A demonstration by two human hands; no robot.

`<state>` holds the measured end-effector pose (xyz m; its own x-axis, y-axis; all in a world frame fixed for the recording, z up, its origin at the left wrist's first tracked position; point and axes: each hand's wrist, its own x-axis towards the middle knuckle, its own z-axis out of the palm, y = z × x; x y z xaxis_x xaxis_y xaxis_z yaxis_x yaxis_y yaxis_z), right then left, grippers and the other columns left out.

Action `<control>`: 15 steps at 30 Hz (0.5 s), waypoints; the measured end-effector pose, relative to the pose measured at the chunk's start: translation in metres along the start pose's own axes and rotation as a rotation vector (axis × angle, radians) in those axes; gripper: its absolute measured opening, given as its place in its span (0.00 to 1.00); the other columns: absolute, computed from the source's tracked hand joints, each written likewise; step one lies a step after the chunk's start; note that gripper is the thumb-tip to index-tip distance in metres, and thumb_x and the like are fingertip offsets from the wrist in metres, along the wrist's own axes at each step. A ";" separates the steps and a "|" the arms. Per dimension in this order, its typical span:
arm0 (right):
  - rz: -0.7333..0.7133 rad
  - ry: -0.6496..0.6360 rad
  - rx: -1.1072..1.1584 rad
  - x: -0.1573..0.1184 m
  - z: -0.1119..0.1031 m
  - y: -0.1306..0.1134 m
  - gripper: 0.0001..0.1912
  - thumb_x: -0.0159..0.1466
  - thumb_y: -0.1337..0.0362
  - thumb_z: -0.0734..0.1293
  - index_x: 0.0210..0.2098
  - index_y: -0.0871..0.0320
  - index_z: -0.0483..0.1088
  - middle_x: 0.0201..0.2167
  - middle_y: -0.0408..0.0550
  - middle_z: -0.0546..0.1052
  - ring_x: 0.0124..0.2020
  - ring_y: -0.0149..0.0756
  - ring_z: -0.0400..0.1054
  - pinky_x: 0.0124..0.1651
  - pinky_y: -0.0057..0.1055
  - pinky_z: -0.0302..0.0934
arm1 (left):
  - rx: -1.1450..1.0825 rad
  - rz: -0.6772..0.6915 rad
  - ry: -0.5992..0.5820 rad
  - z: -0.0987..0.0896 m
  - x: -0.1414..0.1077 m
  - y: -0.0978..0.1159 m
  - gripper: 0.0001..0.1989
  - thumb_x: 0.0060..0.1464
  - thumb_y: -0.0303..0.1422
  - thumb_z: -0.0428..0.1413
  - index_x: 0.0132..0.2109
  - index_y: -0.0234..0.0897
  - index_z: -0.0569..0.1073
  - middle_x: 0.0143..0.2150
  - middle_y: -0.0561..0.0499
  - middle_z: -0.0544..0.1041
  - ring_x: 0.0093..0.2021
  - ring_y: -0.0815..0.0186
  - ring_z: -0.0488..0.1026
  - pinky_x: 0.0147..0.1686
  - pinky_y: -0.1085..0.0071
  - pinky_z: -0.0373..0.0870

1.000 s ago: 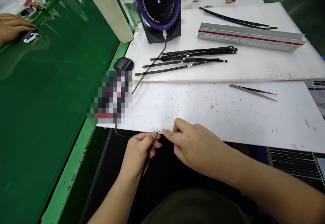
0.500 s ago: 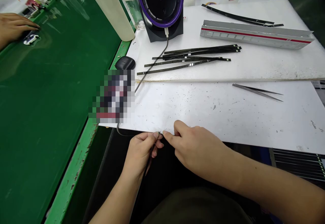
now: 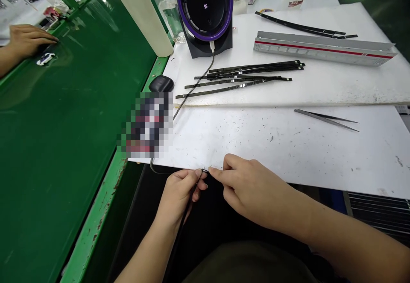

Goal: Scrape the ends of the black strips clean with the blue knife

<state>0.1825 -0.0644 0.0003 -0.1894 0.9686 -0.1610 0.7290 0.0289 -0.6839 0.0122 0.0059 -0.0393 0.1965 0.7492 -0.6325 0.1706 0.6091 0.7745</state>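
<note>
At the front edge of the white table, my left hand (image 3: 179, 193) pinches a thin black strip (image 3: 181, 227) near its upper end, between thumb and fingers. The strip runs down along my left forearm toward my lap. My right hand (image 3: 245, 184) is closed, its index fingertip close against the strip's end at my left thumb. Whatever its fingers grip there is too small and covered to make out. Beyond my hands, several similar black strips (image 3: 243, 78) lie on a white foam board (image 3: 224, 97). Metal tweezers (image 3: 326, 119) rest on the table to the right.
A round purple-rimmed fan (image 3: 205, 7) stands at the back, its cable (image 3: 200, 78) crossing the strips. A long grey box with a red stripe (image 3: 323, 50) lies on the foam. A black mouse (image 3: 161, 84) sits by the green partition (image 3: 73, 116). Another person's hand (image 3: 30, 41) shows at left.
The view has shifted slightly, so everything sits a little lower and further right. My hands keep nearly the same pose at the strip's end.
</note>
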 end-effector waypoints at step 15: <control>-0.044 0.077 -0.328 -0.006 0.020 -0.005 0.22 0.65 0.72 0.56 0.56 0.60 0.66 0.35 0.47 0.65 0.18 0.29 0.50 0.20 0.31 0.47 | -0.003 0.015 -0.049 -0.007 0.004 -0.006 0.13 0.42 0.38 0.64 0.27 0.29 0.78 0.18 0.51 0.73 0.14 0.78 0.58 0.14 0.80 0.53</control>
<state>0.1665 -0.0752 -0.0093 -0.1840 0.9802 -0.0735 0.8965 0.1367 -0.4214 0.0055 0.0073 -0.0460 0.2462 0.7448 -0.6202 0.1641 0.5987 0.7840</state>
